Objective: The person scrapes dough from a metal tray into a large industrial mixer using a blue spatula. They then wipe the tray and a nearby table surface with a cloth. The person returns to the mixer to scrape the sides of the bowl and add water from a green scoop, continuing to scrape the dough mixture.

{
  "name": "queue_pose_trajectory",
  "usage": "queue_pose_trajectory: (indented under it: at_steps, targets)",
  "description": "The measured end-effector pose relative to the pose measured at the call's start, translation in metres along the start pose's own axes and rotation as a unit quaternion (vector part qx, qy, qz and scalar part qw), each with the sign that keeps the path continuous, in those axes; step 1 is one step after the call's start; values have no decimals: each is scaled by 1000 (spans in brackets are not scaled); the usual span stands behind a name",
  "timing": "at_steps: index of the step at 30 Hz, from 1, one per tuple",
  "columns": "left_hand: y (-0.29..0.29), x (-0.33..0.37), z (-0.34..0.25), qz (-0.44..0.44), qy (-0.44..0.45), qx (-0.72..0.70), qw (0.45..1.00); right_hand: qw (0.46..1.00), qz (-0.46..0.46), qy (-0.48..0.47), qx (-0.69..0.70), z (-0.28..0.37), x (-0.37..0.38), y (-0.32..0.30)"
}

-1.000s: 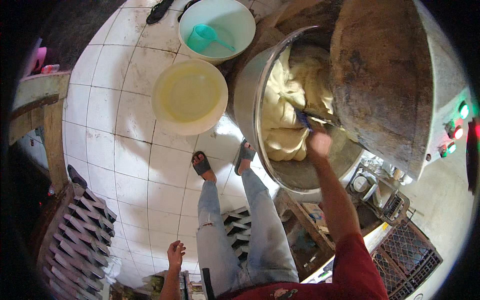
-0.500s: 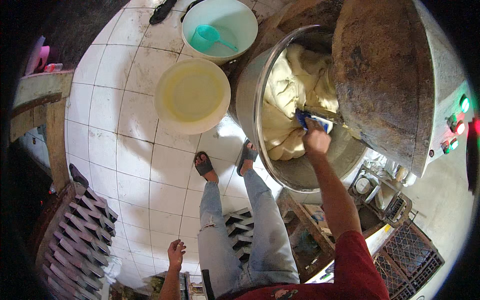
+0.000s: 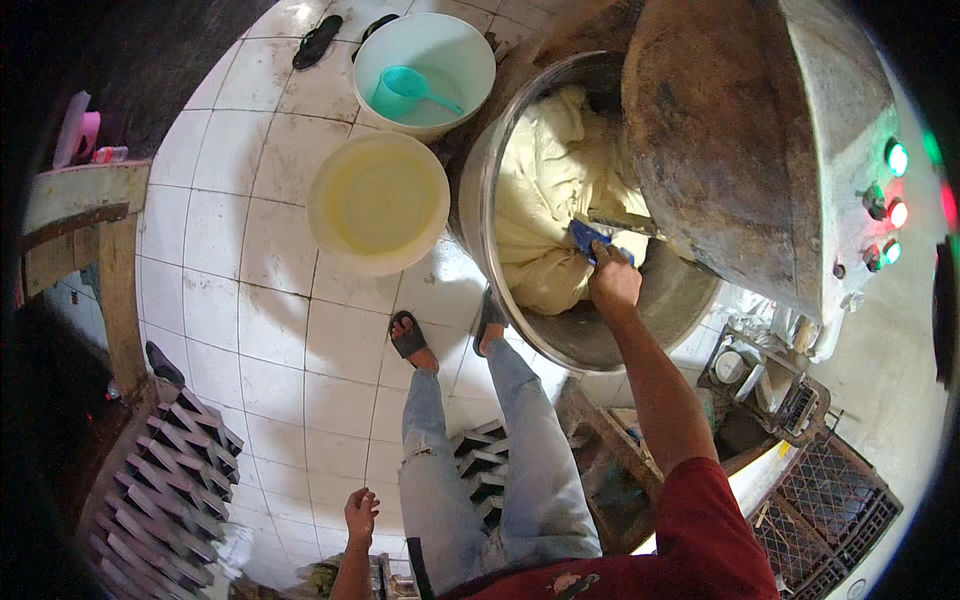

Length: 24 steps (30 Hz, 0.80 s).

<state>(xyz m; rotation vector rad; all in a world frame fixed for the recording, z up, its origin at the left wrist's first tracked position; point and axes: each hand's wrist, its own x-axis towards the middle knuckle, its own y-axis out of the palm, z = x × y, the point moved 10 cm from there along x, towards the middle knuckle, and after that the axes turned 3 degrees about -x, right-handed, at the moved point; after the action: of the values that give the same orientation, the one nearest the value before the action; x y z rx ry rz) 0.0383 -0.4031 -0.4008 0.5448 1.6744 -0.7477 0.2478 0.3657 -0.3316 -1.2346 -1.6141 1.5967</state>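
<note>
Blue scraper [image 3: 588, 238] pinched in right hand [image 3: 614, 281] fingers, against dough [image 3: 545, 190]; left hand [image 3: 360, 515] fingers loosely spread.

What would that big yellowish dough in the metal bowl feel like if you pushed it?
The dough would probably feel soft and floppy: it sags in folds against the mixer bowl. It likely is heavy, since it fills much of that bowl. It may be sticky too: the right hand works at it with a blue scraper.

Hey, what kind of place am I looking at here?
Probably a small bakery or dough workshop: a big metal mixer bowl full of pale dough, the right hand working it with a blue scraper, plastic basins on tiles.
</note>
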Motion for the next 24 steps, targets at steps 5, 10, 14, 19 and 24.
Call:
queue_pose_trajectory:
  at_steps: [5,10,14,19,24]
  targets:
    - [-10,-32,-7,8,8,-22,1000,988,-78,-28,127,-28,-56,-86]
    - [-7,-9,9,26,6,-23,999,999,12,32,-32,-53,4,-6]
    - [-7,-13,13,9,8,-5,1000,997,71,27,25,3,-15,14]
    - [-3,-37,-3,13,6,-10,1000,994,-75,-9,79,-34,-55,-89]
    - [-2,-8,8,15,-1,-15,1000,999,-17,32,-32,-34,14,-5]
